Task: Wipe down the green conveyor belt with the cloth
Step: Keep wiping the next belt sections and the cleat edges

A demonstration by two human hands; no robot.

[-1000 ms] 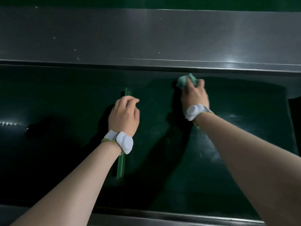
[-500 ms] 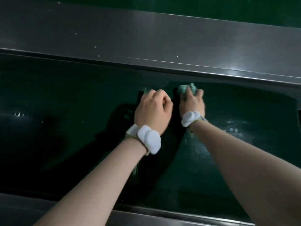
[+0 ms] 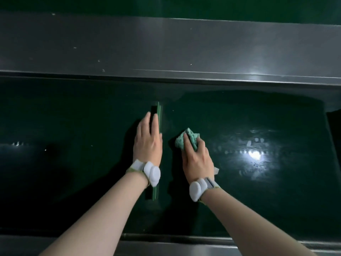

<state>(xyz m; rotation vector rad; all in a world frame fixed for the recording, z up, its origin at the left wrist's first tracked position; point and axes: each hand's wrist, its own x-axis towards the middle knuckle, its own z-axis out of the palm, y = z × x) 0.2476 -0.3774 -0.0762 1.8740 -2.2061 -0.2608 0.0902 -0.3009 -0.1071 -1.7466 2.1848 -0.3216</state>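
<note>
The dark green conveyor belt (image 3: 73, 145) fills the middle of the head view, with wet shiny patches at the right. A raised green cleat (image 3: 159, 115) runs across it from far to near. My left hand (image 3: 148, 141) lies flat on the belt against the cleat's left side, fingers stretched out and holding nothing. My right hand (image 3: 196, 157) presses a crumpled teal cloth (image 3: 187, 138) onto the belt just right of the cleat. Part of the cloth is hidden under my fingers. Both wrists carry white bands.
A grey metal side rail (image 3: 166, 50) borders the belt's far edge. A second metal rail (image 3: 184, 246) runs along the near edge. The belt ends at a dark gap (image 3: 334, 124) on the right.
My right hand has pulled the cloth back from the far rail toward me. My left hand has uncurled from a loose fist and now lies flat beside the cleat.
</note>
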